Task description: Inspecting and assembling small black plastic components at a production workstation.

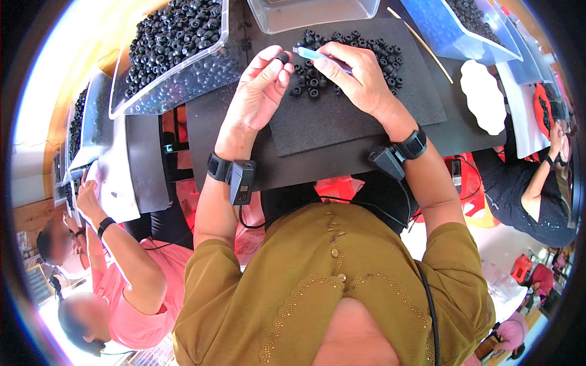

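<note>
My left hand [259, 88] pinches a small black ring-shaped part [282, 57] between thumb and fingertips above a black foam mat [342, 116]. A thin light-blue tool [320, 55] sits in my right hand [360, 76], its tip pointing left toward the part. Just beyond both hands, a pile of several black ring parts [348, 58] lies on the mat. Each wrist wears a black band with a small device.
A clear tray of black rings [177, 49] stands at the back left, an empty clear tray [317, 12] behind the mat, and another filled tray [464, 24] at the back right. A white scalloped plate [485, 97] lies to the right. Other people work on both sides.
</note>
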`<state>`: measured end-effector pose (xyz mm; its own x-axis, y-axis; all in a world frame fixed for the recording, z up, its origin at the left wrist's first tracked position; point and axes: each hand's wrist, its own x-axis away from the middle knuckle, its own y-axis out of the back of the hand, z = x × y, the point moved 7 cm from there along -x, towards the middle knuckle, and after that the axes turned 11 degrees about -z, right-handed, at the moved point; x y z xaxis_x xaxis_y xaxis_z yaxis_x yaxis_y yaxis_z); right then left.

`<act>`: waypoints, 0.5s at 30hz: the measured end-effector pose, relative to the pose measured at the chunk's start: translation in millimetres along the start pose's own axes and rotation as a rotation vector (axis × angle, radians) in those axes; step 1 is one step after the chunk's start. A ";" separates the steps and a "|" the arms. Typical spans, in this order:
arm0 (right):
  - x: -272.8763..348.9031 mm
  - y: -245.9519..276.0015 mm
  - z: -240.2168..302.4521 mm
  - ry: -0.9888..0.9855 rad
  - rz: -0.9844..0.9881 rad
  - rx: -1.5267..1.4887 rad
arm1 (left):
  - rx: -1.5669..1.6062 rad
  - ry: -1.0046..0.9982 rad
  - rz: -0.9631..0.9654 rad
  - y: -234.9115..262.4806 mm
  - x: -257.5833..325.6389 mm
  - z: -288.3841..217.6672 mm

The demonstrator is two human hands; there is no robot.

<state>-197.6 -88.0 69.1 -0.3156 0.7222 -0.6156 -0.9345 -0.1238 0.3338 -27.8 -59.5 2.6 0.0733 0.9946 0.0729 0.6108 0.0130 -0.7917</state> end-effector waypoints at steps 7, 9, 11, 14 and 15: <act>3.8 -6.1 -0.2 0.026 0.067 0.094 | 0.060 0.014 0.040 -2.7 1.1 -0.3; 4.7 -6.5 5.8 0.115 0.057 0.134 | 0.063 0.021 0.032 -0.5 1.3 0.1; 5.0 -6.7 7.6 0.125 0.051 0.134 | 0.065 0.027 0.024 1.1 1.2 0.5; 5.6 -6.2 9.7 0.131 0.035 0.144 | 0.055 0.034 0.039 0.7 1.0 2.0; 5.6 -5.9 9.7 0.128 0.028 0.154 | 0.045 0.027 0.045 0.6 0.8 2.2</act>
<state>-192.2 -76.6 70.6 -0.3684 0.6259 -0.6874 -0.8919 -0.0293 0.4513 -29.1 -58.4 0.8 0.1213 0.9913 0.0519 0.5700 -0.0268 -0.8212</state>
